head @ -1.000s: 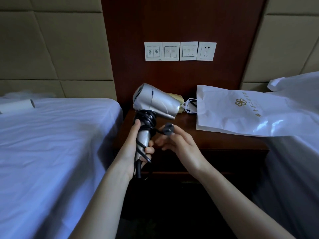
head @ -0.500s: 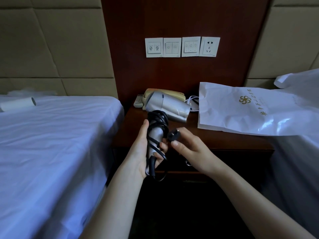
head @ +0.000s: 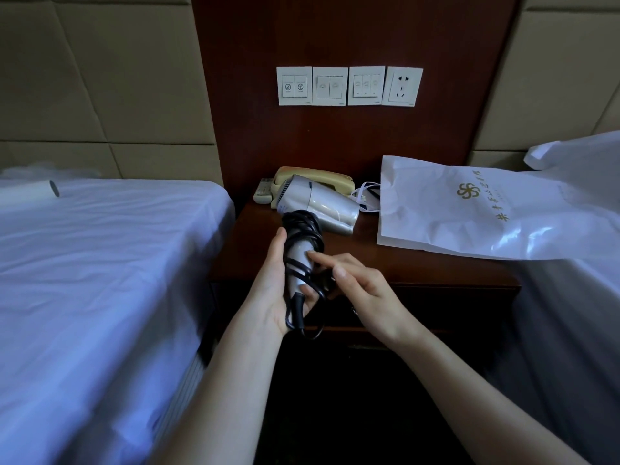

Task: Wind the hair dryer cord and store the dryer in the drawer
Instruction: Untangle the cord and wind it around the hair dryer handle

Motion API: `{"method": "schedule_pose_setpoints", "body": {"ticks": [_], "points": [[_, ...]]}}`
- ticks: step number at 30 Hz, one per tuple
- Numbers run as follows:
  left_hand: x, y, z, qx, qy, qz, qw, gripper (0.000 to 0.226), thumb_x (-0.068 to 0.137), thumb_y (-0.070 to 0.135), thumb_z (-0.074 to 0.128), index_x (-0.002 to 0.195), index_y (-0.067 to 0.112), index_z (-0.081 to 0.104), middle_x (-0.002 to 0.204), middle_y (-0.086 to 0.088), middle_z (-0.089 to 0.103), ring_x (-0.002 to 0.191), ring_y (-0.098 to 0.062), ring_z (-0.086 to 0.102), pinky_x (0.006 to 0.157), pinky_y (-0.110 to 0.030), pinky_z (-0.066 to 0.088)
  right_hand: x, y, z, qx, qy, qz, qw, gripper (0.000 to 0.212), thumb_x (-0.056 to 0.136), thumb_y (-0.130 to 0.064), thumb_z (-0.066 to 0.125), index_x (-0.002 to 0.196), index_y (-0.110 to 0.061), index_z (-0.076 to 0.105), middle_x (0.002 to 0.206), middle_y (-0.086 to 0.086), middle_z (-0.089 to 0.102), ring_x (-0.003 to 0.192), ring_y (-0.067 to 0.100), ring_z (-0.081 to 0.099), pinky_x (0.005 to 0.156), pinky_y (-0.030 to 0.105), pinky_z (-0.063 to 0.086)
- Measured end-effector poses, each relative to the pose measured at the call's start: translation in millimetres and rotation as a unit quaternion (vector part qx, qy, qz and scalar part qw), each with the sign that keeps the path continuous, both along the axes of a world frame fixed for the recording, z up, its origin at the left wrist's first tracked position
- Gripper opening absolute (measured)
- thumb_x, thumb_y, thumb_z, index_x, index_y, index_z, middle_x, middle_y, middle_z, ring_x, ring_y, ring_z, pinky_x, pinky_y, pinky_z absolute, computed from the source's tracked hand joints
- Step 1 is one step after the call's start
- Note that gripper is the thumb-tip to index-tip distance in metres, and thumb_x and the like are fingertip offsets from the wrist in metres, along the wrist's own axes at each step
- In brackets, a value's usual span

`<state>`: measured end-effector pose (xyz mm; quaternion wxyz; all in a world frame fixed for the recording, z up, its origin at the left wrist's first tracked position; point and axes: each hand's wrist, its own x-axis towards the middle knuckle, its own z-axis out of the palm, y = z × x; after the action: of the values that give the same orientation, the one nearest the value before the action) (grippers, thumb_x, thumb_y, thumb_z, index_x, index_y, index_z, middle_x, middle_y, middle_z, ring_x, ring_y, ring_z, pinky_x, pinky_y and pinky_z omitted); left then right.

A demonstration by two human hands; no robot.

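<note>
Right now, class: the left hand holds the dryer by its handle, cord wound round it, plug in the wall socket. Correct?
No: the head view shows the socket empty. The left hand does hold the dryer by its handle, cord wound round it.

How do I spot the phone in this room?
Find the dark wooden nightstand in the middle. At its back, below the white wall switches, sits a cream plastic telephone. It is bulkier and yellower than the flat remote beside it.

The hair dryer (head: 322,206) hides much of the phone (head: 322,174) behind it
</note>
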<state>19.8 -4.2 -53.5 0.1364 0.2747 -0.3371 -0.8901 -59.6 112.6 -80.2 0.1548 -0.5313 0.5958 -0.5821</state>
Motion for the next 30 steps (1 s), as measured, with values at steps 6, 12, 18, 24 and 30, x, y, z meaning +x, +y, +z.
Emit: {"method": "schedule_pose_setpoints", "body": {"ticks": [6, 12, 18, 24, 30], "points": [[0, -1, -3, 0.014, -0.018, 0.013, 1.0, 0.057, 0.083, 0.065, 0.048, 0.078, 0.009, 0.057, 0.042, -0.003, 0.055, 0.028, -0.009, 0.047, 0.026, -0.011, 0.034, 4, -8, 2, -0.034, -0.001, -0.032, 0.999, 0.01, 0.095, -0.013, 0.049, 0.09, -0.014, 0.057, 0.078, -0.016, 0.057, 0.072, -0.004, 0.051, 0.07, 0.008, 0.039], [-3, -3, -8, 0.001, -0.052, 0.01, 0.999, 0.061, 0.078, 0.07, 0.049, 0.08, 0.009, 0.06, 0.043, -0.003, 0.055, 0.028, -0.011, 0.048, 0.027, -0.012, 0.037, 3, -10, 3, -0.007, -0.007, -0.058, 0.998, 0.02, 0.089, -0.015, 0.061, 0.071, -0.018, 0.053, 0.062, -0.018, 0.06, 0.059, -0.005, 0.051, 0.06, 0.008, 0.04], [-7, -1, -10, -0.031, -0.017, 0.02, 0.999, 0.063, 0.085, 0.066, 0.04, 0.09, 0.007, 0.061, 0.055, -0.011, 0.067, 0.044, -0.019, 0.065, 0.043, -0.023, 0.05, 18, -10, -5, -0.036, -0.032, -0.133, 0.99, 0.028, 0.09, -0.013, 0.059, 0.063, -0.013, 0.054, 0.074, 0.005, 0.065, 0.07, 0.006, 0.056, 0.068, 0.022, 0.045], [-9, 1, -5, -0.006, 0.041, 0.033, 0.999, 0.057, 0.092, 0.058, 0.035, 0.077, 0.008, 0.057, 0.042, -0.01, 0.062, 0.033, -0.017, 0.06, 0.032, -0.022, 0.046, 29, -5, -3, -0.017, -0.052, -0.093, 0.994, 0.028, 0.092, -0.036, 0.044, 0.077, -0.025, 0.064, 0.078, -0.01, 0.059, 0.076, 0.004, 0.057, 0.072, 0.025, 0.046], [-9, 0, -2, 0.01, 0.067, 0.048, 0.997, 0.054, 0.091, 0.057, 0.036, 0.071, 0.01, 0.055, 0.037, -0.007, 0.056, 0.029, -0.014, 0.055, 0.032, -0.017, 0.043, 34, -9, -3, -0.033, -0.043, -0.108, 0.993, 0.008, 0.085, -0.034, 0.057, 0.08, -0.031, 0.061, 0.084, 0.001, 0.061, 0.08, 0.012, 0.06, 0.075, 0.028, 0.048]]}}
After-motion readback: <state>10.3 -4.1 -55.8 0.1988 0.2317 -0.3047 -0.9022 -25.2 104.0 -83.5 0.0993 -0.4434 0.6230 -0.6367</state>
